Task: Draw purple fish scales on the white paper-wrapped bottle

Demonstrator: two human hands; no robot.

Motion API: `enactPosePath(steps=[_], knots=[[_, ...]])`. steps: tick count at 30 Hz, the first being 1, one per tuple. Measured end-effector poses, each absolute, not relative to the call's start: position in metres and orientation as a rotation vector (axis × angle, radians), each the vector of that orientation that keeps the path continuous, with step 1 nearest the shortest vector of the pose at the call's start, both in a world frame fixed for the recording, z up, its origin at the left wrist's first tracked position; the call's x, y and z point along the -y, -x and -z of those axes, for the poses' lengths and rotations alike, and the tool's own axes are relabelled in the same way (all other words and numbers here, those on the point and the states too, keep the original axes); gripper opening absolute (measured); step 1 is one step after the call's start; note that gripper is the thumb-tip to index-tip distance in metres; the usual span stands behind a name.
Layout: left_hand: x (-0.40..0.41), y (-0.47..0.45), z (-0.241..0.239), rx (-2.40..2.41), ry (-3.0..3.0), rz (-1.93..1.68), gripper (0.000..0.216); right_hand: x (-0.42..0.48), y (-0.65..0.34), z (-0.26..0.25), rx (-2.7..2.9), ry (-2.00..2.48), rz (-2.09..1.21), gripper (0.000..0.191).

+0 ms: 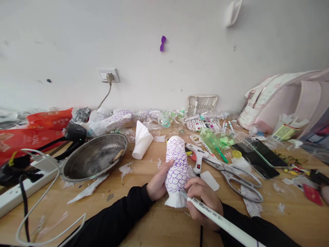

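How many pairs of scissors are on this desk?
1. The silver metal scissors lie on the wooden table, beside the white glue gun, right of the purple-scaled white paper figure in the left hand and the white marker pen in the right hand. Clutter may hide others.

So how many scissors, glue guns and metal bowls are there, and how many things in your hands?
Scissors: 1
Glue gun: 1
Metal bowl: 1
Marker in right hand: 1
Purple-scaled paper shape in left hand: 1
Total: 5
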State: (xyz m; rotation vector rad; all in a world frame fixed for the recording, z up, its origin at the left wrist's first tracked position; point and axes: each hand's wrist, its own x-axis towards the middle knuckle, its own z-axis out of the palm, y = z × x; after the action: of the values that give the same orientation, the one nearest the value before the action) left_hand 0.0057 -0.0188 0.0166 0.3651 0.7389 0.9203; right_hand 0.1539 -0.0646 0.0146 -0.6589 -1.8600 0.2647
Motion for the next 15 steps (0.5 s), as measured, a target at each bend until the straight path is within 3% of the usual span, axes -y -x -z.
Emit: enactPosePath(steps=[15], knots=[[0.0168,-0.0034,-0.0125,-0.687,-0.309,-0.815,0.051,0.0662,-0.1541,-0.0159,1.866,0.651,-0.279,0.016]])
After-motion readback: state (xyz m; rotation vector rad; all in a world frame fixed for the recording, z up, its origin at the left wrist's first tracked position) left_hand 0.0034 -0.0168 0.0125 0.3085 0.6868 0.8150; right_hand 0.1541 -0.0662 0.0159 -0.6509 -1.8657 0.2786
